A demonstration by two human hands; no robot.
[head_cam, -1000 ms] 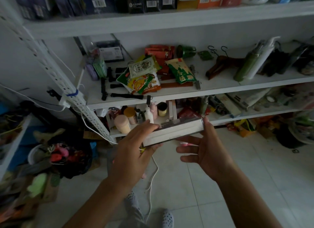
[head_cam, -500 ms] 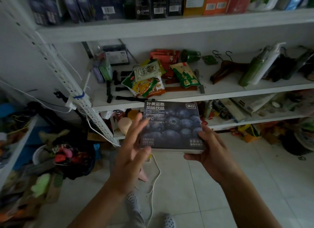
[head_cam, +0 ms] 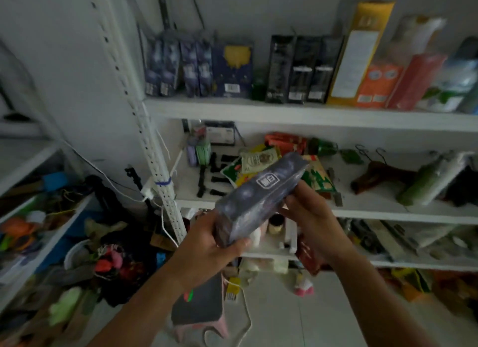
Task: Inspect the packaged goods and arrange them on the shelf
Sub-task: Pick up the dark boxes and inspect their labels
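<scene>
White shelves (head_cam: pixel 284 111) behind, a tilted box (head_cam: pixel 258 194) is clamped by left hand (head_cam: pixel 207 245) fingers low and right hand (head_cam: pixel 310 217) fingers high.

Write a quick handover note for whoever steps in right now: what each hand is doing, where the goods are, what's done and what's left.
Left hand: grips the lower end of the dark blue blueberry-print cardboard box.
Right hand: holds the box's right side from beneath.
Box: tilted in mid-air, on no shelf yet.
Matching dark blue boxes: upright in a row at the left of the white top shelf.
Done: box in hand for inspection.
Left: finish checking it, then stand it on a shelf, probably beside the matching boxes up top.
</scene>
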